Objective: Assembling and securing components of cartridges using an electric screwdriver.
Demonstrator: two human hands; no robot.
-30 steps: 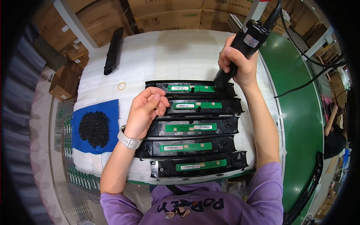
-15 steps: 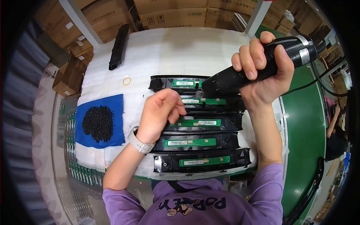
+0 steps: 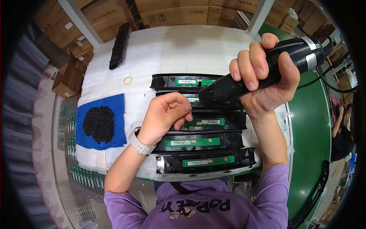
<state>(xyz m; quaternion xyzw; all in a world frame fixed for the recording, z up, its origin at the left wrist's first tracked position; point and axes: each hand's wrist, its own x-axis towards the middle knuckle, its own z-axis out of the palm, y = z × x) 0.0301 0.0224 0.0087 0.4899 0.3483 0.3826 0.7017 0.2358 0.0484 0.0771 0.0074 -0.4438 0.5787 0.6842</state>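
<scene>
My right hand (image 3: 263, 72) wraps round a black corded electric screwdriver (image 3: 228, 86), which slants down to the left. Its nose hovers over the second black plastic housing from the far end, partly covering the green circuit board (image 3: 193, 99) there. Close by the nose, my left hand (image 3: 166, 114) is closed in a pinch, thumb against forefinger; whatever it may hold is too small to make out. Several long black housings (image 3: 162, 142) with green boards lie in a stack of rows before me. Left of them, a pile of tiny black screw-like pieces (image 3: 99, 124) rests on a blue cloth (image 3: 118, 142).
A separate black housing (image 3: 119, 45) and a yellow rubber band (image 3: 127, 80) lie on the white table covering (image 3: 152, 45). Cardboard boxes (image 3: 175, 15) line the back. The tool's cable (image 3: 309, 83) trails off right. Another person (image 3: 341, 141) is at the far right.
The screwdriver's nose has swung slightly left and down, closer to my left fingers. My left hand has shifted a little right and stays pinched.
</scene>
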